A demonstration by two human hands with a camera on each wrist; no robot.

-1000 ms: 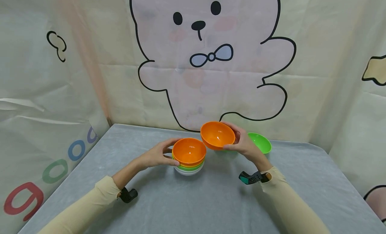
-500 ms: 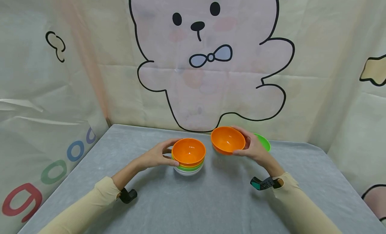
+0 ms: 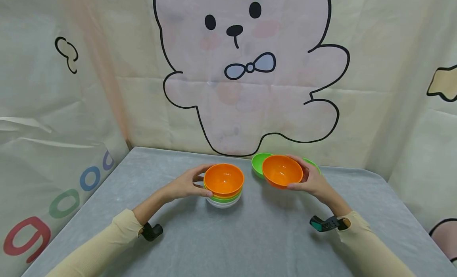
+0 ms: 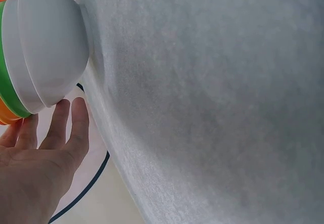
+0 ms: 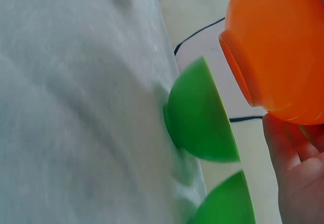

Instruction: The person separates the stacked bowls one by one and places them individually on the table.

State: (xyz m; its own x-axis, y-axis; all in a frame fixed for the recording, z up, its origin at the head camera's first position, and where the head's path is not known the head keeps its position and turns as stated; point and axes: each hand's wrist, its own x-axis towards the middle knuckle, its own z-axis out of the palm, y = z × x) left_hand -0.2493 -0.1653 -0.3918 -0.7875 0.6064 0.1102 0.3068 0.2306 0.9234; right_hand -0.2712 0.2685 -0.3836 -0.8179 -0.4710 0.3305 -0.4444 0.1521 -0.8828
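Note:
In the head view, my left hand (image 3: 187, 184) holds a stack of nested bowls by its left side, thumb in front and fingers behind. An orange bowl (image 3: 223, 181) tops the stack, with yellow, green and white rims beneath. The left wrist view shows the stack's white bowls (image 4: 53, 47) at the bottom, with fingertips touching the side. Off to the right, my right hand (image 3: 314, 181) grips a second orange bowl (image 3: 282, 172), tilted and raised above the table. Its foot ring shows in the right wrist view, clear of the surface.
Behind the held bowl stand two green bowls: one (image 3: 258, 164) to its left, the other (image 3: 313, 164) mostly hidden by the right hand. A grey cloth covers the table (image 3: 228, 245). A printed curtain (image 3: 242, 110) hangs at the table's back edge.
My right hand has carried the orange bowl right and lower, away from the stack, uncovering the left green bowl. The left hand and the stack stay put.

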